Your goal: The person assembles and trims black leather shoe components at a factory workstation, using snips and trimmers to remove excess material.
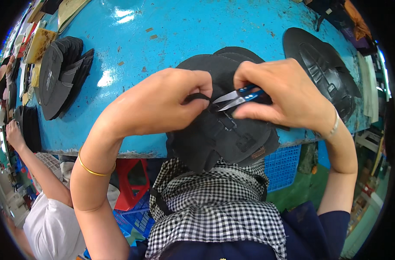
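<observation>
Black flat pieces with rounded edges (pixel 197 143) lie overlapped at the table's front edge, before me. My left hand (pixel 162 99) is closed, pinching a narrow black strip (pixel 198 96) that rises from the top piece. In my right hand (pixel 288 91) is a pair of blue-handled thread snips (pixel 237 102), held between thumb and fingers. Their pointed blades are parted, with the tips close to my left fingertips and the strip. Whether the blades touch the strip I cannot tell. A small slot and stitching show on the top piece below the blades.
A stack of black pieces (pixel 61 76) stands on the blue table (pixel 132 47) at left. More black pieces (pixel 327 71) lie at right, the top one bearing a small metal fitting. A co-worker's hand (pixel 16 136) is at far left. Below are a red stool (pixel 130 184) and blue crate (pixel 282 167).
</observation>
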Motion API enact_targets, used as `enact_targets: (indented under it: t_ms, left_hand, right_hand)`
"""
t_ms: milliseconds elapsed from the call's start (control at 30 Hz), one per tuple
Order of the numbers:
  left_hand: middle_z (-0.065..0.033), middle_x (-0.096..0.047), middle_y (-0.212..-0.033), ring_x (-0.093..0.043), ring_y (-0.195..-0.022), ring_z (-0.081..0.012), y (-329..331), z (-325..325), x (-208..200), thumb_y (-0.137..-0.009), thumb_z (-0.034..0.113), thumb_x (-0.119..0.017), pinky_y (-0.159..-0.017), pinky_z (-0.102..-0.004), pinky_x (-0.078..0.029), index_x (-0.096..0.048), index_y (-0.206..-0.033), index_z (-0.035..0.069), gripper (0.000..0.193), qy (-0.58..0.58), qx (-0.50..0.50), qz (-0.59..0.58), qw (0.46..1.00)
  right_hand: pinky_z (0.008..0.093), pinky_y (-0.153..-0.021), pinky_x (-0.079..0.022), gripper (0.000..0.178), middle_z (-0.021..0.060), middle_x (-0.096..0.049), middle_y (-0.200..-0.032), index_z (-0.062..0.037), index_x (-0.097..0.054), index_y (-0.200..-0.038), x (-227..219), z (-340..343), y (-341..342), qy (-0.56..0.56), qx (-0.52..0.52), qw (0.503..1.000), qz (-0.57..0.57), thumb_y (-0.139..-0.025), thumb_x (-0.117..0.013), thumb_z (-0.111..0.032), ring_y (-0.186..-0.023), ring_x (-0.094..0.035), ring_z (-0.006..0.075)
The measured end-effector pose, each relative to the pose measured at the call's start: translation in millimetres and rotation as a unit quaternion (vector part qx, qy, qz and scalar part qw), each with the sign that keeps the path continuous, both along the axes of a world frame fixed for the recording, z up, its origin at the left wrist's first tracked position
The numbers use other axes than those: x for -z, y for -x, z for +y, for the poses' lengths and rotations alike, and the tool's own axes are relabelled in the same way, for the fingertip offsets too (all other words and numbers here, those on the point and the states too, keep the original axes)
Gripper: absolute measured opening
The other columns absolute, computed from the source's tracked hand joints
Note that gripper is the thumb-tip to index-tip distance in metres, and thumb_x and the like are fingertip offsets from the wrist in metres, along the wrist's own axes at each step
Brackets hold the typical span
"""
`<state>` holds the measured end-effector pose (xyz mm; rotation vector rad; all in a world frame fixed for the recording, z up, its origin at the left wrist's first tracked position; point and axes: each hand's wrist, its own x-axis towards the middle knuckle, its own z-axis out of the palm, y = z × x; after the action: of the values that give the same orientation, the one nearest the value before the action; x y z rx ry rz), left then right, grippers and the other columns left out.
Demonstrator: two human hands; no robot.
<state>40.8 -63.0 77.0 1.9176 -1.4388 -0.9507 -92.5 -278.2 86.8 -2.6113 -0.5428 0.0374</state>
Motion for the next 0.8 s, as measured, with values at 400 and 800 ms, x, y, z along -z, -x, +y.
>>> enact_targets:
  t_ms: [400, 800]
  left_hand:
    - [0.0042, -0.053, -0.076, -0.042, -0.057, -0.0022, -31.8, 36.8, -37.0, -0.101, 0.026, -0.061, -0.051, -0.0186, -0.029, -0.062, -0.125, 0.004, 0.033, 0.279, -0.322, 0.159, 0.891]
    - [-0.0038, -0.068, -0.076, -0.064, -0.072, -0.0076, 20.7, 5.6, -50.9, -0.085, 0.002, -0.075, -0.065, -0.0207, -0.051, -0.067, -0.093, -0.001, 0.012, 0.117, -0.124, 0.196, 0.966]
  right_hand:
    - [0.0225, -0.036, -0.037, 0.021, 0.0336, -0.064, -0.122, 0.0035, -0.065, -0.101, 22.2, 79.8, 63.3, 0.279, -0.006, 0.948, -0.152, -0.086, -0.060, -0.011, -0.043, -0.044, 0.0068]
    - [0.0322, -0.096, -0.052, 0.036, 0.0107, -0.062, -0.129, 0.0000, -0.059, -0.134, 19.7, -65.0, 109.6, -0.271, 0.398, 0.856, -0.189, -0.103, -0.053, -0.015, -0.114, -0.063, 0.0198]
